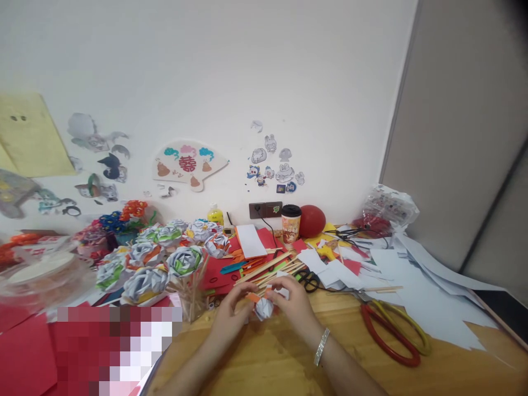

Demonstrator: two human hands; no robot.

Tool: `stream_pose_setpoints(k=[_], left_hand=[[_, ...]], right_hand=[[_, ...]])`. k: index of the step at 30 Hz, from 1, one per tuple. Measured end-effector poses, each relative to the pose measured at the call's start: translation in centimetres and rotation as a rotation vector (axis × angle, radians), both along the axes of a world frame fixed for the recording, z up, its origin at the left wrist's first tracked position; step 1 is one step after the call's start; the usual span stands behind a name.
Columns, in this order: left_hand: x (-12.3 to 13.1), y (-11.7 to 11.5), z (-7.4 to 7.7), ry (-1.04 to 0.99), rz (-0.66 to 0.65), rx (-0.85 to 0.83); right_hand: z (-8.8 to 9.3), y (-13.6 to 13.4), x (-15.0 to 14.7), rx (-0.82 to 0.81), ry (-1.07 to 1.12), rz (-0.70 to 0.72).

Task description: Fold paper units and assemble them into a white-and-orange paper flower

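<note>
Above the brown wooden table (330, 357), left hand (235, 306) and right hand (294, 300), fingers (243, 289) nearly closed, pinch white-and-orange folded paper (264, 309), ideally gently.

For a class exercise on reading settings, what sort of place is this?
Probably an indoor craft table. Paper flowers are clustered on the left, and large red-and-yellow-handled scissors lie on the right near loose white sheets.
</note>
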State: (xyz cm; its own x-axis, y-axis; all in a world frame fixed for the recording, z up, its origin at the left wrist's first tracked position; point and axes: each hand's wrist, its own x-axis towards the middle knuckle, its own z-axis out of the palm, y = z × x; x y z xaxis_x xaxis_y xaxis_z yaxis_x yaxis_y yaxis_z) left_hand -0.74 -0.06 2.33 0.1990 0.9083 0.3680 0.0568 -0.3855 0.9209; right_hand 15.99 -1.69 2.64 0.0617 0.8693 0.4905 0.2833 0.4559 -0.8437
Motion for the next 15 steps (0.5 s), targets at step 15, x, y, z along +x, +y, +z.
stream_pose_setpoints(k=[15], left_hand=[[0.8,-1.0,0.3,0.326,0.182,0.146]], right_hand=[[-0.7,-0.5,-1.3,0.055,-0.135,-0.088]])
